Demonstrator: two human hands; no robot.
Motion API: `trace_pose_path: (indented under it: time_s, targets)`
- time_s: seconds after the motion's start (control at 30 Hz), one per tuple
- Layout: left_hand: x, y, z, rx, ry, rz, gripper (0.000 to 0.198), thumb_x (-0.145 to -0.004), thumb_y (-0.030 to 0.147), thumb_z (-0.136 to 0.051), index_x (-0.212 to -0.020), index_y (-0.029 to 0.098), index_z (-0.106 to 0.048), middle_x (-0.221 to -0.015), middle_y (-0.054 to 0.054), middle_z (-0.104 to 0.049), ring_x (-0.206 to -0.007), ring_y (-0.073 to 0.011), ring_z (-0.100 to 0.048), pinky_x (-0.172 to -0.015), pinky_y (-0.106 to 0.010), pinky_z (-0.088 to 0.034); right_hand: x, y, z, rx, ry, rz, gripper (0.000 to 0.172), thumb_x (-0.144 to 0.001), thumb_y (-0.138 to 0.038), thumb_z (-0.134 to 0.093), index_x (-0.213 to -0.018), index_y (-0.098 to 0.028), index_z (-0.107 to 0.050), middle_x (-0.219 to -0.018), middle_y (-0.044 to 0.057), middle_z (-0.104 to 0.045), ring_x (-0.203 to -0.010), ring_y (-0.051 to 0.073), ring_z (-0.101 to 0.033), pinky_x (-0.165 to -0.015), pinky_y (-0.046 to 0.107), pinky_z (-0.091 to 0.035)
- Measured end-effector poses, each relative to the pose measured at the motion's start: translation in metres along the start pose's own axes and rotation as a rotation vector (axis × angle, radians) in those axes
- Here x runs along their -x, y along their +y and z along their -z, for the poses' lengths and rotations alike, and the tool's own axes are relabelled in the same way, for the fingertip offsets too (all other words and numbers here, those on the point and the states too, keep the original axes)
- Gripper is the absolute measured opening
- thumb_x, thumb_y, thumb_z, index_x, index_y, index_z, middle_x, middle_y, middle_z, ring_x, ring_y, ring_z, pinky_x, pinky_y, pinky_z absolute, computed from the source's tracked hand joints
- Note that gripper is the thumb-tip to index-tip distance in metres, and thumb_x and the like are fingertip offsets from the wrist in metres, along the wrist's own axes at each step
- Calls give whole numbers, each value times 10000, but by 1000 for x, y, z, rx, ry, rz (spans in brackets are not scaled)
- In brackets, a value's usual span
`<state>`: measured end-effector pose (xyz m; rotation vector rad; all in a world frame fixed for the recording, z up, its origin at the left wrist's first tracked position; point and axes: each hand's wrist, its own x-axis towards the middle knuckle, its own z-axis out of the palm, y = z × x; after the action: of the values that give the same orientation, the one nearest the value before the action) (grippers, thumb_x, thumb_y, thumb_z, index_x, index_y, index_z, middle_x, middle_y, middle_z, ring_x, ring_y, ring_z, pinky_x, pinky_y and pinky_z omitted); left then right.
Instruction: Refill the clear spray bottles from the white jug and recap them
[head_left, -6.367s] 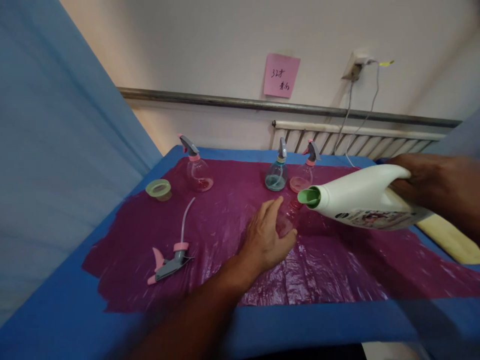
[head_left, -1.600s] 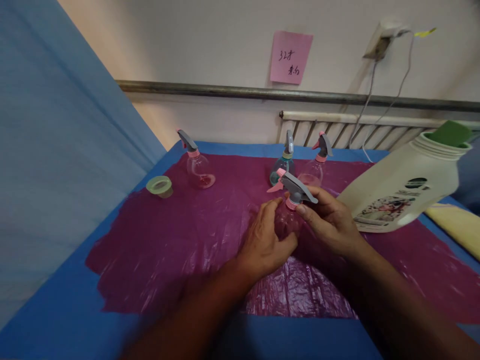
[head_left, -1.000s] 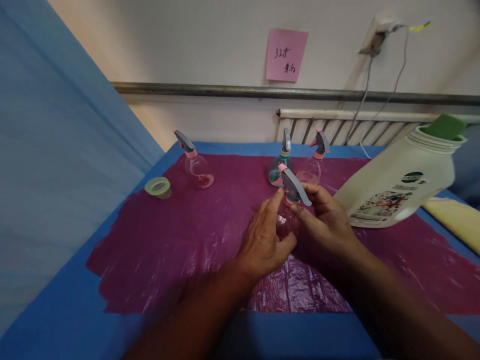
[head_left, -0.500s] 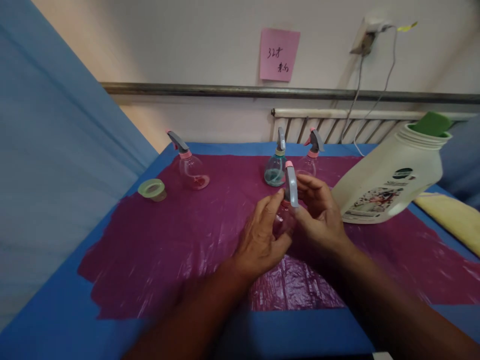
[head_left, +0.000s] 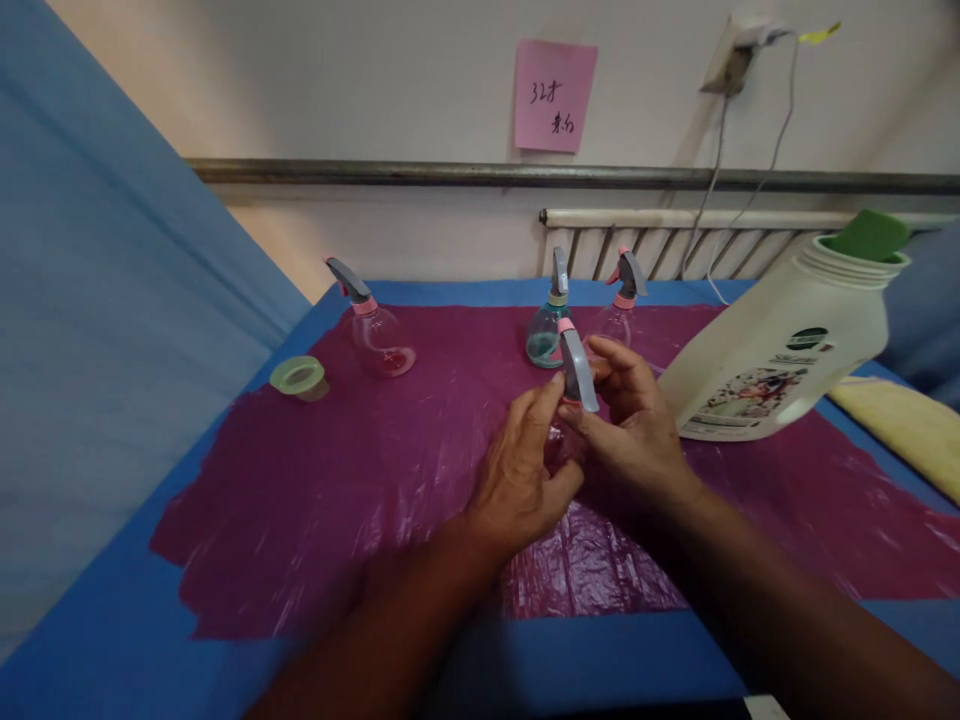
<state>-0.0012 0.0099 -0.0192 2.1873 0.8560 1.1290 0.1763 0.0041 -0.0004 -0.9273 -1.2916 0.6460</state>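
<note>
Between my hands a small clear pink spray bottle (head_left: 556, 447) stands on the plum plastic sheet, its lower part mostly covered by my fingers. My left hand (head_left: 525, 465) is wrapped round the bottle's body from the left. With thumb and fingers, my right hand (head_left: 630, 425) grips the grey trigger head (head_left: 577, 370) at its pink collar. Just behind stand a teal spray bottle (head_left: 546, 338) with some liquid and another pink-collared spray bottle (head_left: 616, 318). Farther left is a spray bottle (head_left: 382, 340) with a little reddish liquid.
A pale green cup (head_left: 298, 378) sits at the left. On the right, a big cream jug (head_left: 780, 350) with a green piece in its mouth leans beside my right hand. A yellow cloth (head_left: 904, 430) lies beyond it. A blue curtain (head_left: 135, 250) hangs at left.
The grey trigger head has turned slightly and its pink nozzle has shifted left. My right thumb has moved left onto the collar. My left hand stays round the bottle.
</note>
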Motion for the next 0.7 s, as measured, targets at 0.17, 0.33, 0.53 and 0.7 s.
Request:
trace_pose_path:
  time_s: [0.17,0.33,0.53,0.7]
  targets:
    - [-1,0,1,-2,-8,-15,1003,-1019,207,-731,-1822,438,-175,-1697,-113,-522,-1531,-324,-596,-1278,-569,-536,3,-6,4,-48,-40,34,704,-1000,-311,-849,-1619,-458,-548,-1363,42,-720,-1286,264,-712,-1229,560,-553]
    - [-2,2,2,1,-4,-1,992,-1027,210,-732,-1820,437,-181,-1721,-110,-502,-1567,-319,-567,-1315,-571,-504,8,-5,5,-33,-92,-25,663,-1097,-337,-728,-1695,-451,-466,-1480,60,-737,-1396,269,-699,-1303,600,-493]
    - [-1,3,1,-3,-19,41,954,-1046,246,-731,-1814,423,-194,-1737,-118,-497,-1559,-335,-586,-1298,-572,-526,5,1,1,48,10,12,767,-945,-322,-894,-1619,-440,-547,-1267,29,-726,-1205,253,-727,-1227,556,-570]
    - [-2,3,2,0,-14,27,981,-1047,255,-761,-1819,444,-187,-1751,-102,-492,-1579,-329,-570,-1326,-562,-500,8,-2,6,8,-78,-8,703,-1061,-383,-764,-1695,-465,-472,-1488,58,-707,-1404,277,-690,-1303,597,-509]
